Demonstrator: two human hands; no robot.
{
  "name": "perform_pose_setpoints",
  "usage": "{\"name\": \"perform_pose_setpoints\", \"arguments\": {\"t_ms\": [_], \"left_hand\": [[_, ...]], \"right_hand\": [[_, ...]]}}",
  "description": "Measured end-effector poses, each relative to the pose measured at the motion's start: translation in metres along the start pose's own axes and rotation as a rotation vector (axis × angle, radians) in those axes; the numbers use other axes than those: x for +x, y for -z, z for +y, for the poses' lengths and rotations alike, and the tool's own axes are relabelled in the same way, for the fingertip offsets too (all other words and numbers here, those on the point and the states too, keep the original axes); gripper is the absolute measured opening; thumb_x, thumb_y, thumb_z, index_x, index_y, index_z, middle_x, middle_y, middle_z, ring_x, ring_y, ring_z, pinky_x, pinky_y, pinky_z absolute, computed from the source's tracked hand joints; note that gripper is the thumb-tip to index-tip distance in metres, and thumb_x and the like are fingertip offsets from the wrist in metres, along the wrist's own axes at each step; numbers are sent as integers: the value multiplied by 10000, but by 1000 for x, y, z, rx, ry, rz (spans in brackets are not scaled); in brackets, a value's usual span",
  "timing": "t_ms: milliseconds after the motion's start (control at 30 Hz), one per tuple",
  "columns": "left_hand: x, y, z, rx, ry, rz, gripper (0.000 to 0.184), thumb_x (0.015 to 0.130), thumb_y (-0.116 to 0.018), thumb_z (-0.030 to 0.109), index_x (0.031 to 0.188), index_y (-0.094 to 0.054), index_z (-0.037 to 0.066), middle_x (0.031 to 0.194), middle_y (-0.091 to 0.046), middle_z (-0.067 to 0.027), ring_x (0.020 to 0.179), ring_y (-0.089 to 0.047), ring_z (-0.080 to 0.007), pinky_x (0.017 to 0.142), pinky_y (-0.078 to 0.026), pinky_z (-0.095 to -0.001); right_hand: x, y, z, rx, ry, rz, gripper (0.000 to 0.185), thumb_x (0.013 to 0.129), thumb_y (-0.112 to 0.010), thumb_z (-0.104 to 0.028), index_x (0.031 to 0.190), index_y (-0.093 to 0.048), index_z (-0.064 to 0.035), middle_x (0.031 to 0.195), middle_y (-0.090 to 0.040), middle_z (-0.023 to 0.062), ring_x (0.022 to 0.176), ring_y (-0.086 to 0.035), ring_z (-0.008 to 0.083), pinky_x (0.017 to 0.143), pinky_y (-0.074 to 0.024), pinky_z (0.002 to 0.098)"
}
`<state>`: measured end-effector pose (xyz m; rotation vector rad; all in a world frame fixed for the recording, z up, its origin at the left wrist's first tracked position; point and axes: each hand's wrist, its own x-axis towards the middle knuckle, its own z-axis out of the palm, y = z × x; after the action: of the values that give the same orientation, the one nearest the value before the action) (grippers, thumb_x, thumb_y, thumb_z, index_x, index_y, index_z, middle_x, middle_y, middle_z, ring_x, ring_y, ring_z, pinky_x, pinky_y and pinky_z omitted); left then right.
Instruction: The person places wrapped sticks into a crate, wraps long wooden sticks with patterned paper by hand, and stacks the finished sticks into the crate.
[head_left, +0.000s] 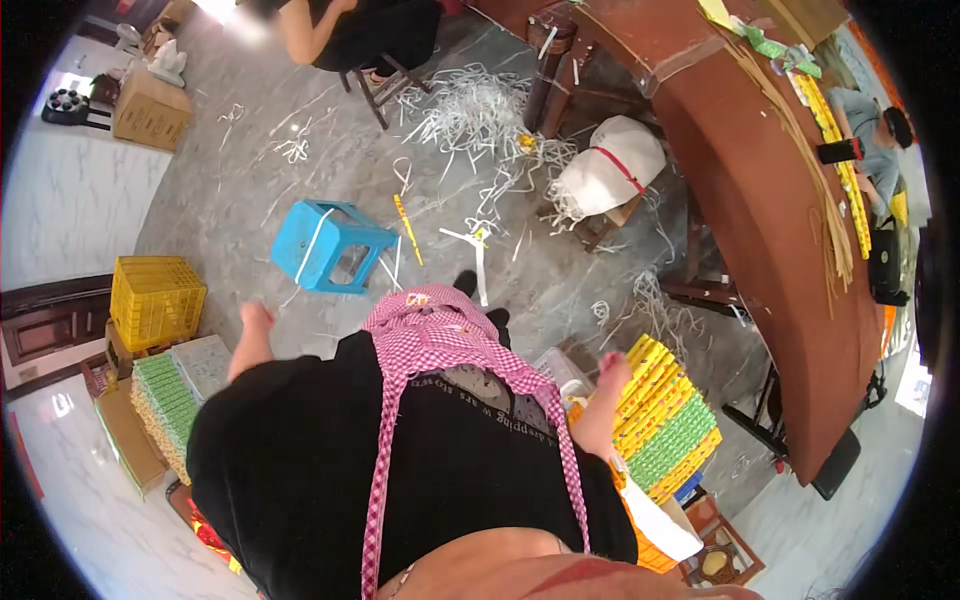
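My left hand (257, 316) hangs low beside my body, over the grey floor and apart from the blue plastic stool (318, 246). It is seen nearly end-on, so its finger position is unclear. My right hand (613, 370) is by the left edge of a stack of yellow and green patterned packs (668, 415). Whether it touches them cannot be made out, and its fingers are mostly hidden. A pink checked apron (440, 330) covers my front.
White strips (475, 110) lie heaped on the floor. A stuffed white sack (615, 165) stands near a long brown table (720, 150). At left are a yellow crate (157, 302) and green packs (168, 395). One person (350, 30) sits ahead; another (868, 135) is beyond the table.
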<state>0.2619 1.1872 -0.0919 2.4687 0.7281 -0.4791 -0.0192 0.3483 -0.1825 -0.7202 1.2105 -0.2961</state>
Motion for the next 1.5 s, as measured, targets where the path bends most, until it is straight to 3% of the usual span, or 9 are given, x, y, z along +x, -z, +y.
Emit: {"name": "perform_pose_setpoints", "arguments": {"t_ms": [33, 100, 133, 233, 267, 433, 767, 1267, 1500], "left_hand": [[-31, -3, -15, 735, -435, -189, 262, 782, -434, 213, 571, -530, 91, 561, -504, -88, 467, -488, -233, 426, -404, -399], [-83, -39, -14, -76, -347, -412, 295, 779, -471, 262, 608, -583, 50, 656, -591, -127, 543, -564, -210, 474, -440, -351], [-124, -44, 45, 382, -535, -361, 284, 792, -472, 248, 647, -575, 27, 654, -592, -117, 539, -572, -205, 464, -443, -340], [-94, -103, 52, -213, -151, -800, 207, 794, -538, 275, 821, -564, 72, 652, -557, -51, 539, -527, -165, 516, -426, -277], [-108, -110, 86, -541, 296, -723, 229, 796, -542, 305, 836, -552, 80, 674, -544, -38, 562, -507, -145, 515, -409, -275], [-38, -80, 196, -278, 62, -526, 196, 793, -511, 239, 775, -521, 44, 659, -537, -48, 515, -499, -148, 438, -389, -283], [214, -108, 294, -399, -139, -208, 171, 758, -475, 144, 758, -569, 2, 539, -514, -55, 429, -493, -152, 357, -360, -277], [239, -186, 544, -471, -160, -567, 189, 758, -478, 165, 722, -564, 2, 575, -543, -79, 418, -498, -153, 383, -394, -260], [250, -183, 646, -448, -34, -504, 217, 768, -444, 177, 695, -563, 10, 579, -546, -83, 435, -509, -163, 386, -406, -277]], "right_hand": [[-6, -25, -15, -3, 22, 170, 164, 822, -419, -191, 704, -479, -94, 565, -425, 12, 467, -387, 119, 409, -308, 234], [2, -59, -16, 26, 61, 329, 156, 810, -425, -190, 692, -466, -95, 550, -400, 10, 440, -352, 126, 391, -298, 245], [21, -53, 3, -7, -64, 208, 135, 799, -438, -169, 699, -478, -86, 557, -422, 17, 439, -376, 131, 385, -304, 256], [17, -104, 24, -34, -306, 26, 93, 765, -478, -118, 692, -503, -65, 567, -480, 48, 455, -455, 154, 376, -342, 298], [18, -124, 37, -355, -228, -77, 92, 748, -506, -124, 681, -505, -62, 576, -500, 61, 481, -491, 165, 379, -358, 314], [38, -263, 79, -902, 182, -607, 157, 732, -593, -195, 756, -563, -42, 654, -572, 80, 619, -586, 185, 472, -471, 327], [70, -491, 13, -854, 44, -456, 163, 764, -531, -176, 858, -564, -47, 695, -575, 61, 563, -560, 148, 445, -458, 277], [165, -658, -111, -1157, 653, -757, 241, 787, -519, -122, 997, -560, -13, 747, -610, 73, 595, -594, 139, 542, -469, 261], [186, -750, -266, -687, 448, -724, 202, 815, -508, -115, 982, -558, -12, 798, -612, 60, 677, -594, 131, 601, -482, 253]]}}
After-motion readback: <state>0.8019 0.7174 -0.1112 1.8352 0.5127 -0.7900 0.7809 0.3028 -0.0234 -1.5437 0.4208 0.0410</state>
